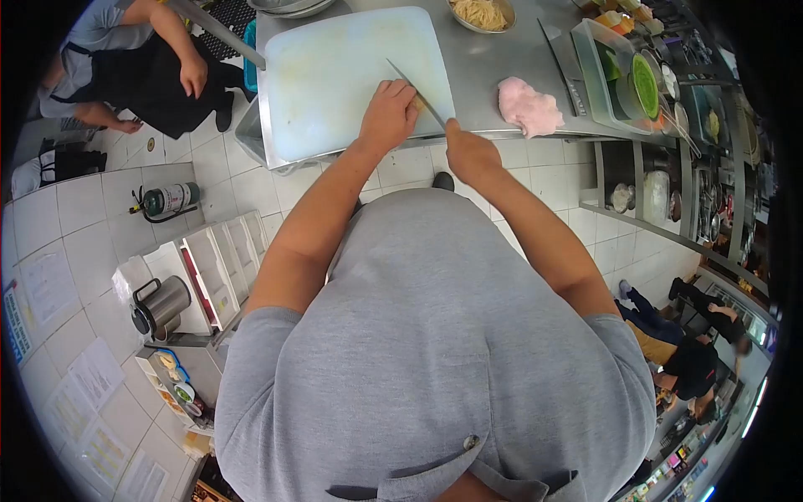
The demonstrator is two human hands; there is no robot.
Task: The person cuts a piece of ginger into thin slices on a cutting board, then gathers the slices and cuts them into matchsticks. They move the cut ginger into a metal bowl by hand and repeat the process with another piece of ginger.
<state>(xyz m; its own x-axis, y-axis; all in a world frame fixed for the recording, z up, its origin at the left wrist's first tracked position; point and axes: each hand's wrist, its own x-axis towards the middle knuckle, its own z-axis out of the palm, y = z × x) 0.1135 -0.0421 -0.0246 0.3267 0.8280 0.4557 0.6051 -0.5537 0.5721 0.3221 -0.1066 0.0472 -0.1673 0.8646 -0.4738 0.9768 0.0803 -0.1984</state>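
My right hand [473, 156] is wrapped round the handle of a kitchen knife [433, 110], whose narrow blade points up and left across the board. Close beside the blade, my left hand [390, 114] has its fingers curled on a small yellowish-brown piece of food [418, 102], mostly covered by the fingers; its exact kind I cannot tell. Both hands work near the right front edge of a large white cutting board [343, 58], which has faint stains. A crumpled pink cloth [529, 107] lies on the steel counter to the right of my right hand.
Past the cloth lies a second, wide-bladed knife [562, 67], beside a clear plastic tub [615, 92] with green contents. A bowl of pale shreds [483, 14] stands at the back. Another person in a black apron [138, 79] is at the left, near a metal pole [219, 32].
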